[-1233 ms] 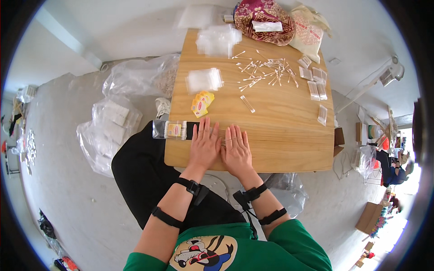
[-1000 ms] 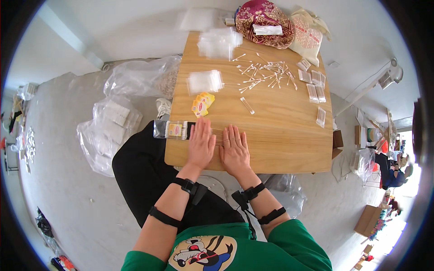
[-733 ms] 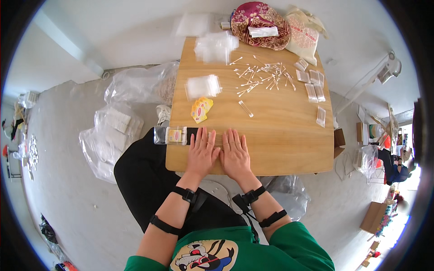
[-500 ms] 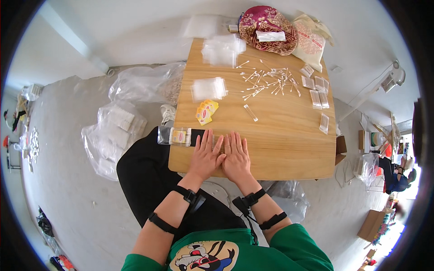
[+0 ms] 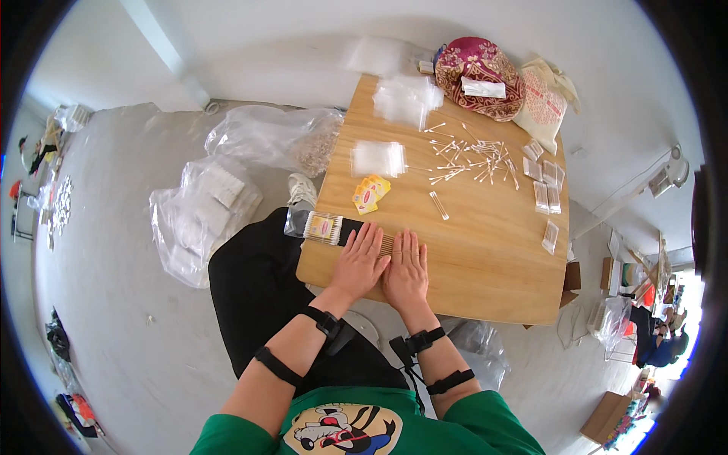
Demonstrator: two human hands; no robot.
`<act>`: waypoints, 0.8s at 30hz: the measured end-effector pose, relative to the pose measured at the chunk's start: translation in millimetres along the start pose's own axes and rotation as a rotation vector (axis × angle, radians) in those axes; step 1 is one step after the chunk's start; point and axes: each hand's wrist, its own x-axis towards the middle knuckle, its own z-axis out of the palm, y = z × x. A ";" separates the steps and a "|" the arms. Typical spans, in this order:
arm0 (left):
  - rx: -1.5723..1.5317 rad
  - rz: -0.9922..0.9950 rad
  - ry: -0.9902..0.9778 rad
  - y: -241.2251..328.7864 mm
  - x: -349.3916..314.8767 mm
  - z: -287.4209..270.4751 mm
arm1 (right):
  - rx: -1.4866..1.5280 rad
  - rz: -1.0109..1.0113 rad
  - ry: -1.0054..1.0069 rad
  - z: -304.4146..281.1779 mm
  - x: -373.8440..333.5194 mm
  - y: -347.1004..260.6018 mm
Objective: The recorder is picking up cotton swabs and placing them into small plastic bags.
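Observation:
My left hand (image 5: 359,265) and my right hand (image 5: 406,271) lie flat side by side at the table's near edge, fingers stretched out and pointing away from me. Between and under them shows a row of thin cotton swabs (image 5: 387,244), mostly hidden by the hands. The left fingers rest across a black strip (image 5: 348,230). Left of that strip, a clear bag with cotton swabs and a yellow card (image 5: 324,227) lies at the table's left edge. Several loose yellow cards (image 5: 370,194) sit just beyond it. A few cotton swabs (image 5: 439,205) lie together farther in.
Scattered cotton swabs (image 5: 478,158) cover the table's far middle. Stacks of clear bags (image 5: 378,159) lie at its left, small filled packs (image 5: 547,196) along its right. A patterned maroon cloth bundle (image 5: 478,68) and a cloth bag (image 5: 542,102) stand at the back. Large plastic bags (image 5: 205,220) lie on the floor.
The view has shifted, so the table and its things appear farther right and lower. Both hands remain flat on the table over the swabs.

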 end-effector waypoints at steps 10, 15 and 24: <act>-0.274 -0.370 0.205 -113.9 11.3 -36.9 | -0.055 0.008 -0.008 -0.9 6.1 -3.7; -0.179 -0.515 -0.049 -122.5 19.6 -28.7 | -0.083 -0.015 -0.042 10.5 16.6 -14.6; -0.395 -0.505 -0.060 -129.8 13.8 -19.1 | -0.090 -0.047 -0.094 11.6 32.8 -43.0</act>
